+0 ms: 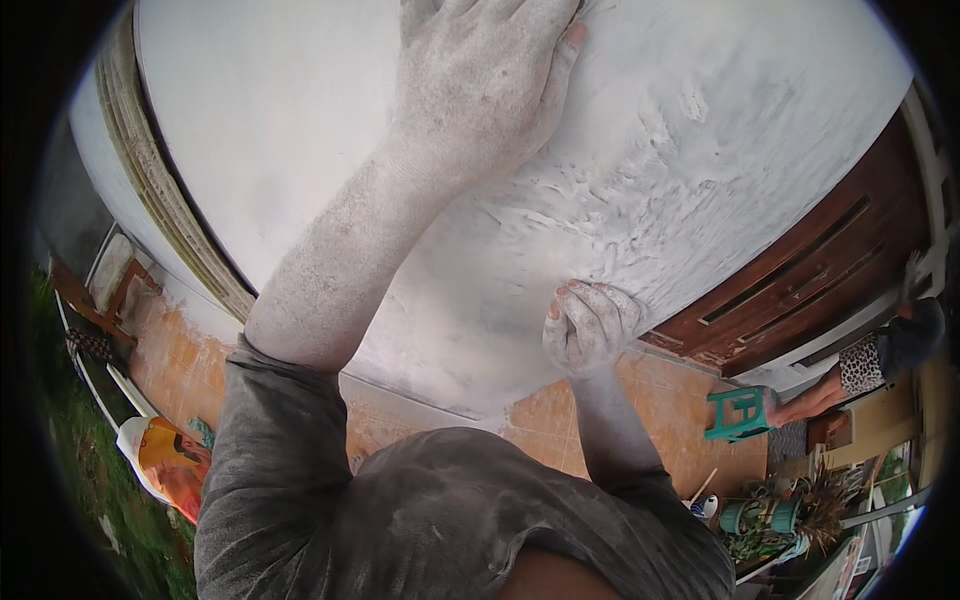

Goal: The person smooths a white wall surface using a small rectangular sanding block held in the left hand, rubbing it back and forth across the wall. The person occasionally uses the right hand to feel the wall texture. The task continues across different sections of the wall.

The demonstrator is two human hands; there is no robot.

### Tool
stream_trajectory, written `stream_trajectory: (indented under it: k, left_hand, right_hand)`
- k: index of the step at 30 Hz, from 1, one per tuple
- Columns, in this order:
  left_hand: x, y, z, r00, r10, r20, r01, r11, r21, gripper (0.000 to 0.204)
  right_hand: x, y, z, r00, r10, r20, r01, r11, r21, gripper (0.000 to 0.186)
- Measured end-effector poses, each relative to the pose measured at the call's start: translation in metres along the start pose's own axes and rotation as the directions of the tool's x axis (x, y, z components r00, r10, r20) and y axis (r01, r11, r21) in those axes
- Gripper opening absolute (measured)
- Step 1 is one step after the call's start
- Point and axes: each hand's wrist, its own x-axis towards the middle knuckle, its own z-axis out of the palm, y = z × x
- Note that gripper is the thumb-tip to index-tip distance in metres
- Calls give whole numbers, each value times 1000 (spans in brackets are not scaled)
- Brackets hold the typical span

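Note:
My left hand (475,85), coated in white dust, is raised against the white plastered wall (480,290). Its fingers run past the top edge of the view. A small dark edge shows by the thumb, but what it belongs to is hidden. Lower down and to the right, my right hand (595,325) hangs in front of the wall with its fingers curled in and no object showing in them. It is dusted white too. Rough ridges and smears of plaster (640,190) mark the wall between and to the right of my hands.
Dusty orange floor tiles (545,420) lie below. A brown wooden door (800,270) is at the right, with a green plastic stool (738,415) and another person (880,360) near it. Potted plants (785,515) stand lower right. Someone in orange and white (165,460) is at lower left.

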Motion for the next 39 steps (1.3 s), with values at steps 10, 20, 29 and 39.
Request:
stream_trajectory:
  k: [10,20,29,39]
  left_hand:
    - [-120,-9,8,978,-12,210,41,991,-130,70]
    - [-126,-26,9,983,-69,173,92,988,-128,72]
    - [-66,-49,11,999,-28,-30,21,978,-208,75]
    - [-29,-56,-1,989,-46,-142,17,980,-200,64]
  right_hand:
    - [3,-3,2,999,26,19,-26,1000,14,9]
    - [6,-8,2,999,14,32,-12,999,-44,10]
    - [6,-11,3,999,35,39,-33,997,-64,9]
    - [5,-10,7,999,1,33,3,994,-110,5]
